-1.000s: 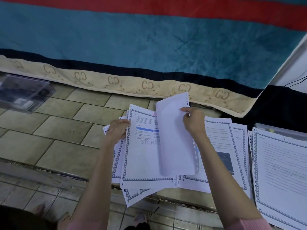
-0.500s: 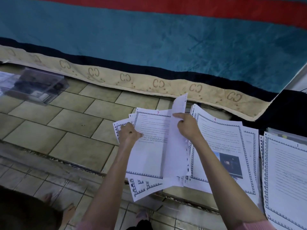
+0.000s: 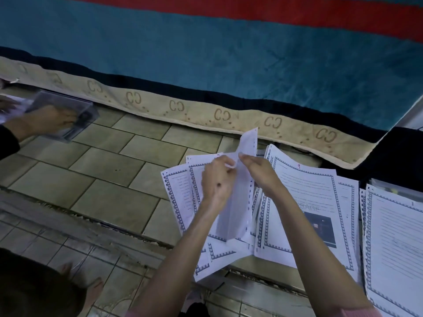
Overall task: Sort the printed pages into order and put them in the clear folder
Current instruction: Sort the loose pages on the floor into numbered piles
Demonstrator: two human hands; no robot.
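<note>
Far left, another person's hand [image 3: 53,121] rests on the clear folder [image 3: 66,116], which lies on the tiled floor [image 3: 109,170] against the blanket's beige hem [image 3: 206,115], well apart from the paper. Moving right across bare tiles, we reach the fanned pile of bordered pages [image 3: 180,197], overlapping loosely and hanging over the step edge. Above it the left hand [image 3: 217,179] has its fingers curled, pinching the near top corner of a single upright sheet [image 3: 238,202], punched holes down its right edge. Just beside, the right hand [image 3: 261,172] pinches the same sheet at its top, fingers nearly touching the left's. Right again, a page marked 9 [image 3: 304,193] lies face up with a dark picture low on it, and further right sits another stack [image 3: 396,243], its top page seemingly marked 1. The step in hand looks like peeling 1 sheet free and reading its number. Done well, that means keeping the pinch light at the corner, turning the printed side up before placing it, and laying it squarely so the punched edges line up for the folder.
</note>
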